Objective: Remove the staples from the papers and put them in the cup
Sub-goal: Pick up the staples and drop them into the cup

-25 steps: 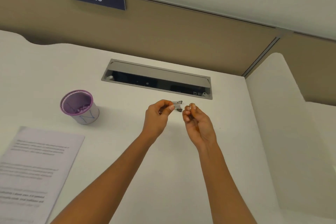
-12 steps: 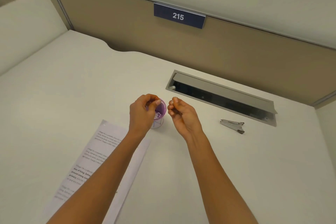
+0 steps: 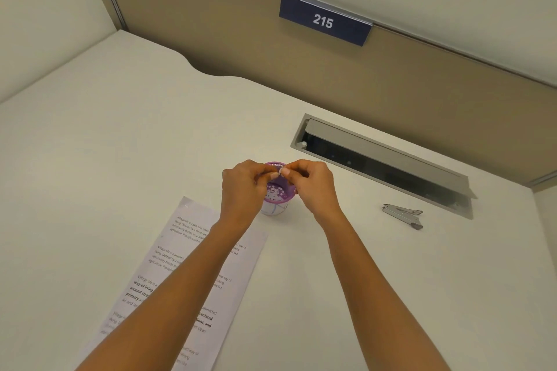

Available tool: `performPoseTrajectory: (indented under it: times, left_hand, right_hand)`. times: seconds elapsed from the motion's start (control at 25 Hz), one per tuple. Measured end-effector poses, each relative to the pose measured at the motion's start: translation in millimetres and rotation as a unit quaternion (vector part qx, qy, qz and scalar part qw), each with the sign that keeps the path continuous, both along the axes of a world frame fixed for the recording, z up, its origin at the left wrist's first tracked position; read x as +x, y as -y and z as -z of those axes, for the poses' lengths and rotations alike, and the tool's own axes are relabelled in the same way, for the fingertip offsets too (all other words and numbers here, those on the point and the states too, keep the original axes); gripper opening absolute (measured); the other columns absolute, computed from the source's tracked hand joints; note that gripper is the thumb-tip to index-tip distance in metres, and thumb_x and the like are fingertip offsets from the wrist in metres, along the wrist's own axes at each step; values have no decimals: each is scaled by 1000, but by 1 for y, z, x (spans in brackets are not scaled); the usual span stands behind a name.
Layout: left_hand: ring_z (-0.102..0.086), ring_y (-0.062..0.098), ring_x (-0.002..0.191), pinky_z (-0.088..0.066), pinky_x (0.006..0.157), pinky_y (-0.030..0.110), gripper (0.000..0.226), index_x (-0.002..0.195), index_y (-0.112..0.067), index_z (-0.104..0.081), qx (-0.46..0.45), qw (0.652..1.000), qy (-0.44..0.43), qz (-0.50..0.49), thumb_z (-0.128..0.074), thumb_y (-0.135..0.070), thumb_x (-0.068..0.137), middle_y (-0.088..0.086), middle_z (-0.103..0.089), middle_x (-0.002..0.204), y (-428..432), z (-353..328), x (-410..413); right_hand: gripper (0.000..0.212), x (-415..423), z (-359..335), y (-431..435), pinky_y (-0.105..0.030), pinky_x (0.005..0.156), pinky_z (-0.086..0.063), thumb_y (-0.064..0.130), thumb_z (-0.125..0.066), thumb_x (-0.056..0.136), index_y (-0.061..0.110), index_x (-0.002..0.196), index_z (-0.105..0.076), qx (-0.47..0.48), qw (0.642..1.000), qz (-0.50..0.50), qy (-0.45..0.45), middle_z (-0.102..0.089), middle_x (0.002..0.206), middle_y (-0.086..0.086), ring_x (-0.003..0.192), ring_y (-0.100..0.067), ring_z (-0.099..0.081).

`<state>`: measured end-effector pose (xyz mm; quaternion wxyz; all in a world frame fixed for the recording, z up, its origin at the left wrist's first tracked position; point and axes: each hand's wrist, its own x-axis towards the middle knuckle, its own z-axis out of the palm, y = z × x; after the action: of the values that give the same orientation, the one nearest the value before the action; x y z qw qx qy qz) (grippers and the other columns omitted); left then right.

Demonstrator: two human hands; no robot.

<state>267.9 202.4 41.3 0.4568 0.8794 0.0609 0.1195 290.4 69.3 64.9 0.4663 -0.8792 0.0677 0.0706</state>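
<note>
Directly above the purple-rimmed cup (image 3: 272, 209), the left hand (image 3: 244, 187) and the right hand (image 3: 313, 187) are held with fingers curled, their fingertips brought together in a narrow pinch. Whether a staple is gripped cannot be told. The cup is stood on the white desk (image 3: 120, 144), just beside the printed paper (image 3: 180, 250). A metal staple remover (image 3: 404, 215) is laid well apart, to the right.

White desk (image 3: 120, 159), wavy back edge. Printed paper (image 3: 193, 220) lies flat at front left. Cup (image 3: 272, 210), purple rim, stands upright just beyond the paper's far corner. Metal staple remover (image 3: 404, 215) lies to the right, well apart from the cup. Grey cable hatch (image 3: 376, 149) sits sunk into the top behind it.
</note>
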Motion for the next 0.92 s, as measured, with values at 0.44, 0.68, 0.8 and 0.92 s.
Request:
performPoseTrajectory:
  times: [0.44, 0.68, 0.8, 0.92]
  left_hand:
    - [-65, 22, 85, -45, 78, 34, 17, 98, -21, -77, 123, 991, 10, 52, -63, -22, 88, 5, -74, 95, -4, 9, 6]
    - [-65, 17, 86, -26, 79, 22, 19, 98, -23, -75, 139, 989, 3, 45, -66, -33, 85, 1, -75, 95, -1, 9, 6]
    - [-66, 19, 88, -28, 80, 23, 20, 101, -22, -74, 137, 990, 6, 44, -67, -31, 85, 2, -75, 97, -1, 6, 5]
    - [-65, 21, 91, -28, 80, 24, 18, 103, -22, -74, 155, 986, 13, 52, -62, -22, 89, 3, -75, 101, -2, 5, 5]
  right_hand:
    - [27, 2, -9, -4, -27, 86, -51, 25, -63, 90, 10, 112, -70, -132, 991, -32, -1, -69, 114, -9, 98, -22, -63]
    - [19, 4, -9, -4, -24, 80, -50, 21, -67, 87, 11, 102, -72, -152, 988, -34, 14, -71, 107, -8, 84, -12, -57]
    - [23, 5, -9, -3, -26, 82, -51, 22, -64, 90, 10, 107, -71, -153, 987, -51, 3, -70, 110, -9, 91, -17, -62]
    - [27, 5, -9, -1, -25, 80, -51, 27, -59, 93, 9, 110, -69, -150, 986, -71, -5, -70, 110, -9, 91, -19, -61]
